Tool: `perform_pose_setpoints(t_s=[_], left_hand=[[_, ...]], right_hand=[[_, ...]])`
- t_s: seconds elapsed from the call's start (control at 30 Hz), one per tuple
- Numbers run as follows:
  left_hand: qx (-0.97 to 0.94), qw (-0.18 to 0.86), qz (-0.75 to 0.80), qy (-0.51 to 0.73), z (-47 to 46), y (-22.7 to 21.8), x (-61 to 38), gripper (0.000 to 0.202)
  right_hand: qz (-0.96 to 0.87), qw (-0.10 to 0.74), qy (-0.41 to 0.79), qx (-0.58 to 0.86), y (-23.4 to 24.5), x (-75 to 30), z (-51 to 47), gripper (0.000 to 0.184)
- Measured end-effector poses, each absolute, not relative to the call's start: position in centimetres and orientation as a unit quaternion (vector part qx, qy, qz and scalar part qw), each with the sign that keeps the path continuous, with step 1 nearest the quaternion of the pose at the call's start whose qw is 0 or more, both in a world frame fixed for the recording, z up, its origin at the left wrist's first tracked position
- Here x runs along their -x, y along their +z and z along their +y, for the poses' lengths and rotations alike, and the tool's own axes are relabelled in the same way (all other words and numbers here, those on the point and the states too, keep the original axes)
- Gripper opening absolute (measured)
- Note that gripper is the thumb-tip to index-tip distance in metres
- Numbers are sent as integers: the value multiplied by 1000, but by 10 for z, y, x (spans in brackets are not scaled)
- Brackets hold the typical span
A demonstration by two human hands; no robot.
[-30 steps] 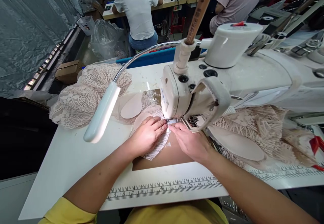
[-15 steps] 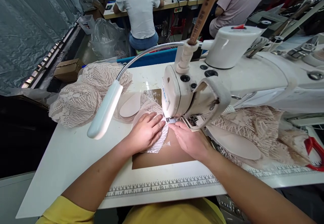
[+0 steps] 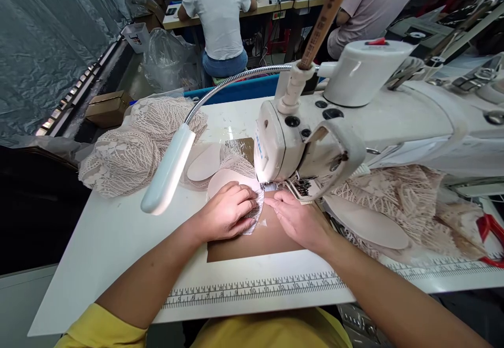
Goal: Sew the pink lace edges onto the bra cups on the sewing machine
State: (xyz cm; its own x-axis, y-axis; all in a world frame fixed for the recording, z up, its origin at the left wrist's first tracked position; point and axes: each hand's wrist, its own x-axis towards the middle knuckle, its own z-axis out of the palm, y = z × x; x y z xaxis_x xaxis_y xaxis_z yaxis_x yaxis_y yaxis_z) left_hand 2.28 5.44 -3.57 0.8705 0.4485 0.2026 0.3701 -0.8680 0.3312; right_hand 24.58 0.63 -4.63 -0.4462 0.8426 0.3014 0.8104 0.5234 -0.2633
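The lace has crept toward the machine, apparently leaving less before it. Left hand: grip spread on lace. Right hand, before the machine: pinch unclear.

The left hand lies on the lace by the sewing machine, and the right hand is close beside it. A white lamp hangs over the tabletop, near a big lace pile

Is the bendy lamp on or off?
On. The lamp's side facing the sewing machine glows bright white, and the left hand is brightly lit.
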Motion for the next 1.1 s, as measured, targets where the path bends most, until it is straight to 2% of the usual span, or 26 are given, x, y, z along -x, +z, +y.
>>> perform_pose_setpoints(t_s=[0.17,0.43,0.6,0.73,1.0,1.1], left_hand=[[-954,158,220,127,53,-28,-23,28],[-928,246,281,-8,50,15,-7,26],[-919,270,280,-60,46,11,-9,19],[-920,268,280,-52,47,1,-14,9],[-917,312,249,-25,50,5,-7,15],[-931,268,249,19,48,5,-11,19]], right_hand=[[-859,194,52,472,-45,-246,6,34],[-872,212,89,433,-52,-250,3,30],[-895,191,127,382,-53,-251,1,30],[-904,177,131,365,-51,-250,0,29],[-886,218,113,392,-54,-250,1,31],[-877,212,90,423,-55,-248,3,35]])
